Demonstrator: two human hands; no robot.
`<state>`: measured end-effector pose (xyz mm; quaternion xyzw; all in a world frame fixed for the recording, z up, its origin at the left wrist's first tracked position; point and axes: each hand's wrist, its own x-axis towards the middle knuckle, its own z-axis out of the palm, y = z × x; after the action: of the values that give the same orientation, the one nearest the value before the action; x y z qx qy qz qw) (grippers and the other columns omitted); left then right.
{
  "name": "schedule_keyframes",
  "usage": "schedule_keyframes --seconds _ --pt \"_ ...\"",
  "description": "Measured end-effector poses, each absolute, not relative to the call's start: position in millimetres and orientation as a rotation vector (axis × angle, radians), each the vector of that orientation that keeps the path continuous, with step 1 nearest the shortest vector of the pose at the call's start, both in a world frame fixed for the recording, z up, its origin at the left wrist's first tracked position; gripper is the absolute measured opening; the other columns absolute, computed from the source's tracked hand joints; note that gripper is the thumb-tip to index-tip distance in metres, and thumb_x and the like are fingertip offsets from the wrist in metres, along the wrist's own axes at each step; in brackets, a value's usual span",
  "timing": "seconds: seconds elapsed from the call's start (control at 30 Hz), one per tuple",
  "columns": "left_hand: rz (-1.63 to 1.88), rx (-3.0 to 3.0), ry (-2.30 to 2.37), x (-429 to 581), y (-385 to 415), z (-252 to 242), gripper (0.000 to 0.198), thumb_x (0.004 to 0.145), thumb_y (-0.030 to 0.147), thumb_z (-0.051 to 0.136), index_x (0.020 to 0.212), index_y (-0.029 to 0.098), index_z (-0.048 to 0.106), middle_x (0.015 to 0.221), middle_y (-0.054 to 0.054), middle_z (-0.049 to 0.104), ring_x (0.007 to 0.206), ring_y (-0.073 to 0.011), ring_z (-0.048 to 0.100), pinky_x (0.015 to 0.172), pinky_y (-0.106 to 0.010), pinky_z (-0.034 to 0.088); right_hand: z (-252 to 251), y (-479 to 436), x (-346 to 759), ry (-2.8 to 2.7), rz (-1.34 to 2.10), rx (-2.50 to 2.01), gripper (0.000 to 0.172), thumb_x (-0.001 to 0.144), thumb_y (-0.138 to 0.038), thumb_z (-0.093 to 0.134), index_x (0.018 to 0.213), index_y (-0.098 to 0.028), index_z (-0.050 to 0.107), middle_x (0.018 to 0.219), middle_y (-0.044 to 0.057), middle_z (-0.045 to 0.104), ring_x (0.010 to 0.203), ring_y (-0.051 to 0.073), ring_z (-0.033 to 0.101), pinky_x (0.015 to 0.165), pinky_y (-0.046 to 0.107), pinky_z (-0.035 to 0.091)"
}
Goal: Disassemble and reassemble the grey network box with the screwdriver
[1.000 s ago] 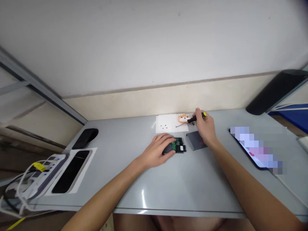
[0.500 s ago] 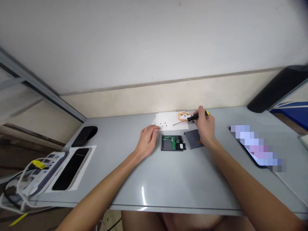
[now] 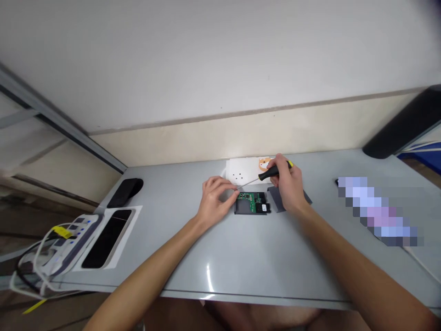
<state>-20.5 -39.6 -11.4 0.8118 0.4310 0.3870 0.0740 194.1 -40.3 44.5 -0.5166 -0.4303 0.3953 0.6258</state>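
Note:
A small opened device with a green circuit board (image 3: 253, 203) lies on the grey desk (image 3: 241, 257). My left hand (image 3: 215, 198) rests at its left edge, fingers pinched together near the board's top left corner. My right hand (image 3: 287, 184) grips a black and yellow screwdriver (image 3: 265, 174), whose thin shaft slants down left so the tip meets the board by my left fingertips. The device's dark grey cover (image 3: 279, 203) lies right of it, partly under my right hand. Behind it, a white paper (image 3: 243, 170) holds several small black screws (image 3: 237, 175).
An orange animal sticker (image 3: 264, 162) sits on the paper's right part. A black phone on a white sheet (image 3: 106, 238), a dark case (image 3: 126, 191) and a power strip with cables (image 3: 58, 250) are at the left. A blurred phone (image 3: 379, 214) lies at the right.
My right hand swung the screwdriver from the white paper down to the circuit board. My left hand came off the device, moved away, then returned to pinch at its top left corner.

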Motion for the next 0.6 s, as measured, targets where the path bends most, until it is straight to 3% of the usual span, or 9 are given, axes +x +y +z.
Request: schedule_keyframes --seconds 0.6 --pt "1.202 2.482 1.238 -21.9 -41.1 -12.7 0.021 0.105 0.035 0.059 0.103 0.027 0.079 0.092 -0.004 0.076 0.100 -0.0260 0.060 0.097 -0.049 0.046 45.4 -39.7 197.2 -0.998 0.907 -1.246 0.054 0.084 -0.075 0.062 0.068 -0.024 0.059 0.058 -0.004 0.044 0.048 0.011 0.035 0.048 0.028 0.032"
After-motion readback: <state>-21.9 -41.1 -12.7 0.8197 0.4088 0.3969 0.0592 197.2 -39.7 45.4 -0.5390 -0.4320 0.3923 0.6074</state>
